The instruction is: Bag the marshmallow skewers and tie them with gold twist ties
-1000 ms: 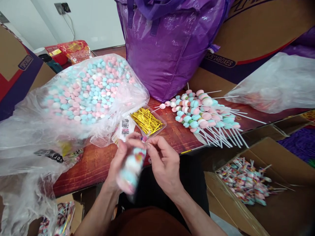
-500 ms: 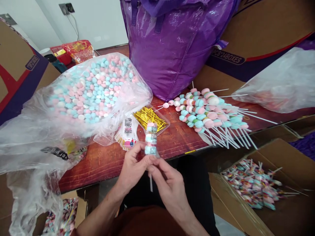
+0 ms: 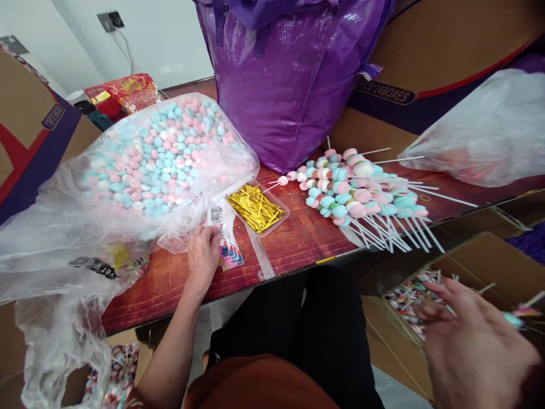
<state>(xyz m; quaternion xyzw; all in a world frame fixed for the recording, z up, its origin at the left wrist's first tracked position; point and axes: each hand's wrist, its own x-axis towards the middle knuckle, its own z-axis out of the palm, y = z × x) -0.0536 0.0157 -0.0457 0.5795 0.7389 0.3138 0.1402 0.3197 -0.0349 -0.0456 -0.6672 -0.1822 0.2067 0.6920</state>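
Note:
My left hand (image 3: 203,255) is at a stack of small printed plastic bags (image 3: 232,254) on the table, fingers curled and closed on the stack's left edge. Out at the lower right, my right hand (image 3: 477,335) hangs over an open cardboard box (image 3: 400,352) of wrapped candy sticks (image 3: 409,304). Motion blurs its fingers, so their grip cannot be made out. Just past its right side a blurred candy stick with a blue piece (image 3: 513,319) shows; whether the hand touches it is unclear. A clear tray of gold twist ties (image 3: 256,208) lies beside the bags.
A big clear bag of pink, blue and white candies (image 3: 157,153) covers the table's left. Unwrapped candy skewers (image 3: 361,199) lie piled at right, sticks over the edge. A purple bag (image 3: 293,85) stands behind. Another box of wrapped candies (image 3: 114,369) sits lower left.
The wrapped candy stick has left its place between my hands. My right hand has swung right over the box; my left hand has moved left to the printed bags.

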